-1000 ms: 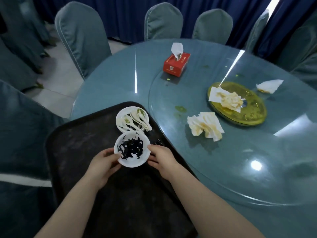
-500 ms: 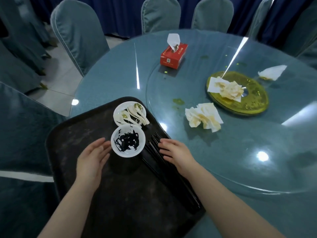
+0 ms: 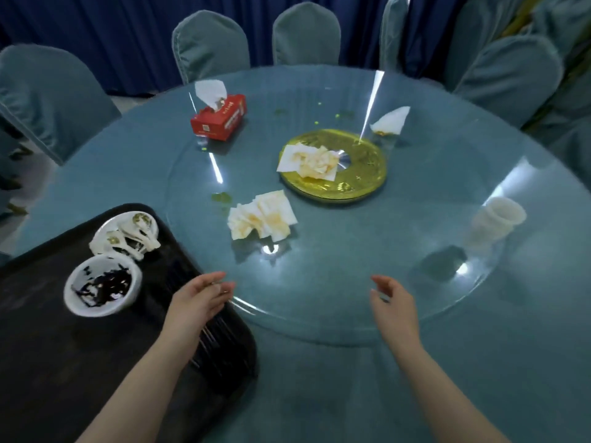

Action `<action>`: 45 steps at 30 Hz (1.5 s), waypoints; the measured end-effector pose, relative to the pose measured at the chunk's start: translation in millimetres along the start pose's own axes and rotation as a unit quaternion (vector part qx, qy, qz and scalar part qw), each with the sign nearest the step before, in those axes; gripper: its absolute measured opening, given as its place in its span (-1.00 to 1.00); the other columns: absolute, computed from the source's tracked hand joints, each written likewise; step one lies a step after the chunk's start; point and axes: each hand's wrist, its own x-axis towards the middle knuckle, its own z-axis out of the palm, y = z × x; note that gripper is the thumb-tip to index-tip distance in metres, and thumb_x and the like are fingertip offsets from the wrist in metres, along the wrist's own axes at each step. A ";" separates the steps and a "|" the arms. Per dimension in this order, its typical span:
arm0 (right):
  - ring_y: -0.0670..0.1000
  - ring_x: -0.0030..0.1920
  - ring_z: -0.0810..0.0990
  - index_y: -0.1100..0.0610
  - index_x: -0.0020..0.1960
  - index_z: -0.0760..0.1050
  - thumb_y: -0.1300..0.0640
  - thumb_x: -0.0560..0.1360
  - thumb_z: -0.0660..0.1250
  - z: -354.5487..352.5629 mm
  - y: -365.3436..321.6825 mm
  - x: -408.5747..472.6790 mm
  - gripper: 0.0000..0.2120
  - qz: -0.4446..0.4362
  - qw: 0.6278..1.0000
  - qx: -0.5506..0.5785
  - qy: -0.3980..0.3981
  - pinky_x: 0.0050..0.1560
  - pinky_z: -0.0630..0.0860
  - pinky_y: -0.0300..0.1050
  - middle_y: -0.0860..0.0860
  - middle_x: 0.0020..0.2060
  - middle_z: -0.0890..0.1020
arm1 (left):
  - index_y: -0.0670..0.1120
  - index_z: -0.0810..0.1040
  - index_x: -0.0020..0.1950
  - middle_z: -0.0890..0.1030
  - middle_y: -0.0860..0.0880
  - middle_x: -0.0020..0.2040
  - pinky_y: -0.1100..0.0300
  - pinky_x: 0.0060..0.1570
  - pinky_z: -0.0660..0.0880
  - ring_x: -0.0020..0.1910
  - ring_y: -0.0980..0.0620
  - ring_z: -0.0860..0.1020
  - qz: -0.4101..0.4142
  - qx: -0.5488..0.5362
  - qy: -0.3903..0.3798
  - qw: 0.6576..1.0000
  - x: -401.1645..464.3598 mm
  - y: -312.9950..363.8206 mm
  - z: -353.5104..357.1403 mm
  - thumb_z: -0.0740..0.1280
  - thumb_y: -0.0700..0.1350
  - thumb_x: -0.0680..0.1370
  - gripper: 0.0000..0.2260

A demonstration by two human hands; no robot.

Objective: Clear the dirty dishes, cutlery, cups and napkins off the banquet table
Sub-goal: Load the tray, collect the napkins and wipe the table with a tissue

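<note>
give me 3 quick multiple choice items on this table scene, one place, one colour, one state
1. Where is the bowl with dark scraps?
A on the tray
B on the gold plate
C beside the cup

2. What colour is the tissue box?
A green
B red
C white

3. What are the left hand and right hand doing?
A both hold napkins
B left grips the bowl
C both empty, open

Answers: 1 A, it sits on the black tray; 2 B, its sides are red; 3 C, fingers relaxed, nothing held.
</note>
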 end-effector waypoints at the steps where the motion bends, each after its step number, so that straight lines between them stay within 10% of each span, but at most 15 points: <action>1: 0.08 0.19 0.54 0.19 0.22 0.52 0.32 0.49 0.31 -18.8 14.9 7.4 -0.69 -0.002 0.999 -0.031 0.021 0.19 0.42 -0.10 0.10 0.17 0.59 | -0.17 0.54 0.12 0.64 -0.17 -0.02 0.14 0.02 0.46 -0.07 -0.07 0.60 0.001 0.031 0.004 1.000 -1.3 -9.2 18.3 0.18 -0.33 0.60 -0.81; 6: 0.07 0.54 0.06 0.10 0.51 0.20 0.04 0.59 0.19 -75.3 85.8 27.4 -0.48 -0.129 0.903 -0.400 -0.085 0.49 0.02 -0.01 0.04 0.53 0.15 | -0.15 0.55 0.11 0.63 -0.11 0.06 0.18 0.14 0.38 0.12 -0.05 0.57 0.053 0.198 0.006 0.979 -3.9 -39.9 88.9 0.24 -0.38 0.55 -0.78; 15: -0.01 0.54 0.06 0.00 0.53 0.14 0.04 0.51 0.12 -69.0 89.7 22.4 -0.41 -0.152 0.894 -0.406 -0.111 0.44 0.10 -0.03 -0.08 0.54 0.11 | -0.02 0.16 0.54 0.21 -0.03 0.54 0.07 0.38 0.21 0.49 -0.02 0.22 0.089 0.498 -0.068 0.860 4.4 -72.6 144.7 0.32 -0.08 0.56 -0.42; 20: 0.02 0.33 0.47 0.01 0.27 0.53 0.11 0.49 0.28 -73.9 78.8 28.7 -0.65 -0.176 0.946 -0.254 -0.095 0.29 0.33 -0.12 -0.03 0.31 0.53 | 0.00 -0.09 0.58 -0.12 -0.07 0.59 -0.13 0.49 -0.02 0.56 -0.08 -0.12 0.084 0.609 -0.062 0.786 9.4 -83.8 134.7 0.30 0.18 0.52 -0.20; 30: 0.02 0.31 0.43 0.09 0.46 0.18 0.16 0.34 0.51 -101.6 49.4 108.0 -0.20 0.051 0.985 0.090 0.135 0.29 0.38 -0.06 0.01 0.34 0.43 | -0.01 -0.24 0.57 -0.25 -0.07 0.57 -0.28 0.43 -0.16 0.56 -0.09 -0.15 0.049 0.738 -0.058 0.670 34.7 -64.9 102.3 0.16 0.45 0.43 -0.05; 37: -0.09 0.01 0.46 0.10 0.27 0.33 0.08 0.38 0.49 -76.7 42.6 96.6 -0.45 0.069 0.984 0.087 0.142 0.02 0.35 -0.24 -0.10 0.10 0.46 | 0.00 -0.16 0.58 -0.17 -0.06 0.59 -0.23 0.45 -0.07 0.56 -0.07 -0.07 0.063 0.733 -0.089 0.671 43.3 -47.2 77.8 0.26 0.35 0.45 -0.08; 45: -0.06 0.01 0.60 0.07 0.12 0.39 0.10 0.29 0.54 -22.7 23.7 39.0 -0.51 0.038 0.995 0.071 0.055 0.08 0.52 -0.05 -0.07 0.00 0.61 | -0.10 0.25 0.52 0.31 -0.08 0.49 0.19 0.36 0.20 0.45 -0.01 0.30 0.024 0.445 -0.146 0.883 39.8 -8.9 32.7 0.38 0.04 0.53 -0.38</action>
